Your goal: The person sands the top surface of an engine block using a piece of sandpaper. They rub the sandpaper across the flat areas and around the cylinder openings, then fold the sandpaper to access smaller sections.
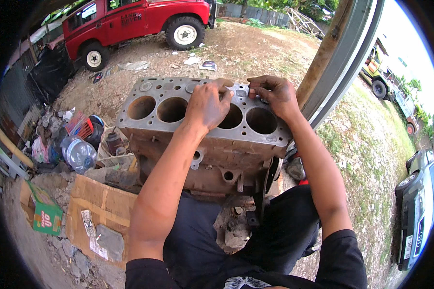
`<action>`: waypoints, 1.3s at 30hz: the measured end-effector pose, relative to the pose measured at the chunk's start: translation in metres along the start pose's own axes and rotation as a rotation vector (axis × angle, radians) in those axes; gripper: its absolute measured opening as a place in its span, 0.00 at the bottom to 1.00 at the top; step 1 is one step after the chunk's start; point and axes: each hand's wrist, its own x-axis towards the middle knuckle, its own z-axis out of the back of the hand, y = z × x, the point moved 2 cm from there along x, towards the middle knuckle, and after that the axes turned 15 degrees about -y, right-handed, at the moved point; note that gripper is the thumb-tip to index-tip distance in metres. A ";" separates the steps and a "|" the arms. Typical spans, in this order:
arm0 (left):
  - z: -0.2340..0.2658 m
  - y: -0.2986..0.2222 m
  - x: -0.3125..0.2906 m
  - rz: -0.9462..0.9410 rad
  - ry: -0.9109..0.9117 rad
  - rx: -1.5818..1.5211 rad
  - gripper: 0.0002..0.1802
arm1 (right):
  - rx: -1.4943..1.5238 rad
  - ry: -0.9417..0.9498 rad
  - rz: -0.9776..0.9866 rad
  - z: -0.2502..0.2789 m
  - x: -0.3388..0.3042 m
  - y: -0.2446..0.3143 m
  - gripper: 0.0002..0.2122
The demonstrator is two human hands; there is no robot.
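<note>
A bare engine block (207, 166) stands before me, its grey machined deck face (160, 87) turned up and pierced by several round cylinder bores (172, 110) and many smaller holes. Over the middle of the deck, my left hand (208, 103) has its fingers curled and its thumb near the index finger, close to the far edge. My right hand (274, 96) is beside it at the far right of the deck, thumb and fingertips pinched together. Something small and dark may be between those fingertips, but it is too small to name. The left hand covers part of one bore.
To the left lie a flattened cardboard sheet (101, 202), a green box (47, 216), a clear plastic bottle (80, 154) and a red basket (79, 126). A post (325, 58) rises beyond my right hand. A red off-road vehicle (135, 24) and a grey car (414, 202) are parked farther off.
</note>
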 end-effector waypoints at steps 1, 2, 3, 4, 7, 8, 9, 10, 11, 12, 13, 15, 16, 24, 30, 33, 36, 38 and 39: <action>0.001 -0.001 -0.002 0.017 -0.002 -0.013 0.16 | -0.023 0.017 0.032 -0.001 0.000 -0.001 0.06; 0.001 -0.003 -0.001 0.033 -0.004 -0.026 0.16 | -0.004 0.003 0.052 0.003 0.001 -0.001 0.05; 0.002 -0.004 -0.002 0.030 0.004 -0.025 0.16 | 0.018 0.004 0.010 0.003 0.001 -0.002 0.04; 0.003 -0.007 -0.001 0.028 0.012 -0.025 0.16 | 0.039 0.005 -0.032 0.003 0.000 -0.004 0.04; 0.001 -0.004 -0.001 0.030 0.025 -0.037 0.16 | -0.005 0.028 -0.161 -0.001 0.000 -0.003 0.04; 0.001 -0.002 -0.001 0.032 0.028 -0.043 0.16 | -0.001 -0.014 -0.080 0.000 -0.002 -0.001 0.04; 0.001 -0.001 -0.001 0.026 0.030 -0.041 0.16 | 0.003 -0.051 0.000 0.001 -0.004 0.001 0.05; 0.001 0.001 -0.001 0.021 0.032 -0.039 0.16 | 0.005 -0.046 -0.053 0.002 -0.004 0.004 0.06; 0.001 0.002 -0.002 0.016 0.035 -0.037 0.16 | -0.021 -0.007 -0.063 -0.001 -0.005 0.002 0.06; 0.001 0.001 -0.001 0.026 0.041 -0.045 0.16 | -0.051 0.027 -0.073 -0.002 -0.003 -0.001 0.06; 0.001 -0.001 -0.001 0.037 0.046 -0.052 0.16 | -0.080 0.061 -0.083 -0.002 -0.003 -0.002 0.07; 0.002 -0.003 -0.001 0.050 0.056 -0.056 0.16 | -0.087 0.007 -0.018 0.003 -0.003 0.003 0.08; 0.003 -0.002 -0.002 0.053 0.059 -0.052 0.17 | -0.058 -0.047 -0.042 0.004 -0.002 0.008 0.08; 0.003 -0.001 -0.003 0.028 0.056 -0.031 0.17 | 0.014 -0.096 -0.062 0.007 0.001 -0.002 0.07; 0.004 0.000 -0.003 0.019 0.060 -0.049 0.17 | -0.042 -0.012 -0.081 0.005 -0.002 0.005 0.07; 0.004 -0.003 -0.002 -0.016 0.057 -0.022 0.16 | -0.084 0.000 -0.002 -0.006 -0.005 -0.006 0.08; 0.005 0.000 -0.005 0.028 0.097 -0.014 0.17 | -0.030 -0.042 -0.073 0.000 -0.001 0.003 0.08; 0.004 0.006 -0.001 -0.024 0.068 -0.041 0.19 | 0.063 -0.141 -0.178 0.005 0.003 0.006 0.07; 0.000 0.007 -0.002 -0.048 0.054 -0.065 0.20 | 0.041 -0.077 -0.167 0.002 0.001 -0.001 0.07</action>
